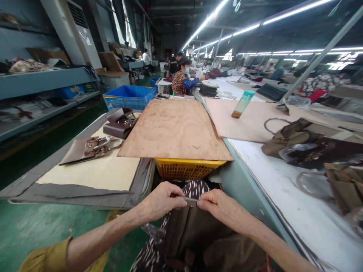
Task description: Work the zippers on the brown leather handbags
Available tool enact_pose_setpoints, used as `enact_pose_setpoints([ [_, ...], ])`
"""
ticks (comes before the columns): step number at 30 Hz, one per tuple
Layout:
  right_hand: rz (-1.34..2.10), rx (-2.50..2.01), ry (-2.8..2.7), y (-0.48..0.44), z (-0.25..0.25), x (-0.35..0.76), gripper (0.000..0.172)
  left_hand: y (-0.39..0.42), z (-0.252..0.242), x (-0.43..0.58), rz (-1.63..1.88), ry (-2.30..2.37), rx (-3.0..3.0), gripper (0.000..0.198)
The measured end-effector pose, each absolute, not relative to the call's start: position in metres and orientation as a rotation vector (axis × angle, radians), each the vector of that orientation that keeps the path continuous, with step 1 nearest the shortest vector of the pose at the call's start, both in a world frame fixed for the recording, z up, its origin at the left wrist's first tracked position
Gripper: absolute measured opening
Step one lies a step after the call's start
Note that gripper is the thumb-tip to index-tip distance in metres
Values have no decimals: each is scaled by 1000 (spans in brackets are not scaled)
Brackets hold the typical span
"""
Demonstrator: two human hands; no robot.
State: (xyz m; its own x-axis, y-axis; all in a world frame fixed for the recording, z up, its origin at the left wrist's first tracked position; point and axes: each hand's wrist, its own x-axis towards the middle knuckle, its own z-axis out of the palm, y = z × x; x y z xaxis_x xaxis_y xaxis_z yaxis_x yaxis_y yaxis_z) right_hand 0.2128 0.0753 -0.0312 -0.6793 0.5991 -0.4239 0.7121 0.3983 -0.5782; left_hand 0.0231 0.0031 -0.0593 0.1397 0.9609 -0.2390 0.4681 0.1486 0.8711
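A dark brown bag (195, 230) rests on the lap, over black-and-white patterned cloth. My left hand (163, 200) pinches the left end of the bag's upper edge between thumb and fingers. At the other end of that short edge, my right hand (217, 206) grips with thumb and forefinger. A narrow strip of the edge shows between the two hands. The lower part of the bag is dark, and its inside cannot be made out. Some clear plastic wrap (153, 231) hangs at the bag's left side.
Ahead, a plywood board (176, 128) lies on a yellow crate (187, 170). Brown bag parts (93, 149) lie on the left table. On the right table are brown handbags (300, 143) and a bottle (243, 104). A blue bin (129, 99) and a seated person (181, 81) are farther off.
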Motion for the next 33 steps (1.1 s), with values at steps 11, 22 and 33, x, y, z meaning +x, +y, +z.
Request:
enact_pose_setpoints([
  [11,-1333,982,2513,77,-35,213,20,5,-66,28,732,1421,1326,17],
  [22,-1140,1061,2583,71,-35,196,28,3,-64,27,780,1364,1227,13],
  [33,-1277,996,2502,67,2,193,26,10,-16,39,720,1444,1686,15],
])
